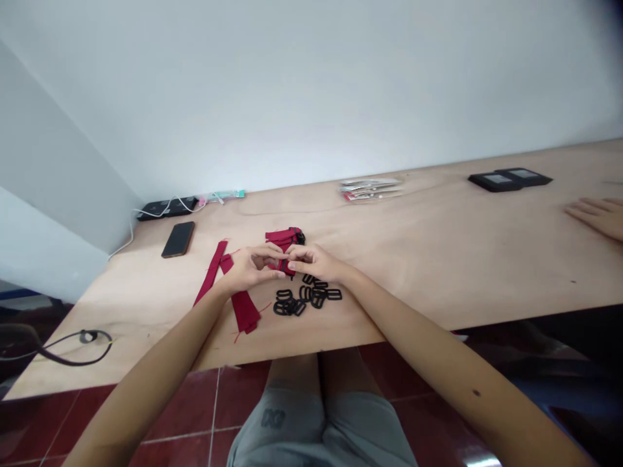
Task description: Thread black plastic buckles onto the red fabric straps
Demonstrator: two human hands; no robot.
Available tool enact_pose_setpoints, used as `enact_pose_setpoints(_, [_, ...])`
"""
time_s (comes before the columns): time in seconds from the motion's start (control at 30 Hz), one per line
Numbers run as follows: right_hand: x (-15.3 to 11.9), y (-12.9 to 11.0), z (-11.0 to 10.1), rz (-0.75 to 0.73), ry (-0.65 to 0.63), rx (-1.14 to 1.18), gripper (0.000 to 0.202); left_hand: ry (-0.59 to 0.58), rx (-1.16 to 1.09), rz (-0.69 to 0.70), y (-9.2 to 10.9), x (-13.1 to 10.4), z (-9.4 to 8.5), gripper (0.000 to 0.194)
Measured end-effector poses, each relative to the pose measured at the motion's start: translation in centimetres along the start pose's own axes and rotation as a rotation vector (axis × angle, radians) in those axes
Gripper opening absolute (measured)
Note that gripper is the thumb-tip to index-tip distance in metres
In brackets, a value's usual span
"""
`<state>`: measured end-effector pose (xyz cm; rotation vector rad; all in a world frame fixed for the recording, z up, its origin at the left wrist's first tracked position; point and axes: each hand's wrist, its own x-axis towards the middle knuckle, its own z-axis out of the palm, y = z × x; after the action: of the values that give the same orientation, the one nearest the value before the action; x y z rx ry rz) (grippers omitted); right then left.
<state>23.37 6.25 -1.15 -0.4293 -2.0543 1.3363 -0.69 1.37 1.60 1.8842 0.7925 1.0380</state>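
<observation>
Between my two hands is a small red strap piece [287, 266] with a dark part on it. My left hand [250, 267] pinches its left side, and my right hand [314, 262] grips it from the right with thumb and fingers. Just behind my hands lies a stack of red strap pieces [283, 236] with black buckles at its right end. Several loose black buckles [317, 295] are scattered in front of my hands. Red fabric strips [246, 310] lie beneath and beside my left forearm, with loose threads at their ends.
On the wooden table [413, 259] are a phone [178, 239], black boxes with a white cable [165, 207], packaged items [370, 189] and two black boxes [509, 179]. Another person's hand [599, 215] rests at the far right. A dark cable [78, 353] loops at the left edge.
</observation>
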Motion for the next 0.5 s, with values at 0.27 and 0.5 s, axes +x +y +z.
enact_pose_setpoints(0.27, [-0.12,0.05,-0.13,0.012,0.009,0.01,0.034,0.059,0.084,0.062,0.02,-0.17,0.28,0.036])
enact_pose_setpoints(0.5, [-0.05,-0.11,-0.03,0.016,-0.032,0.044,0.039,-0.027,0.045,-0.025,0.38,-0.06,0.28,0.035])
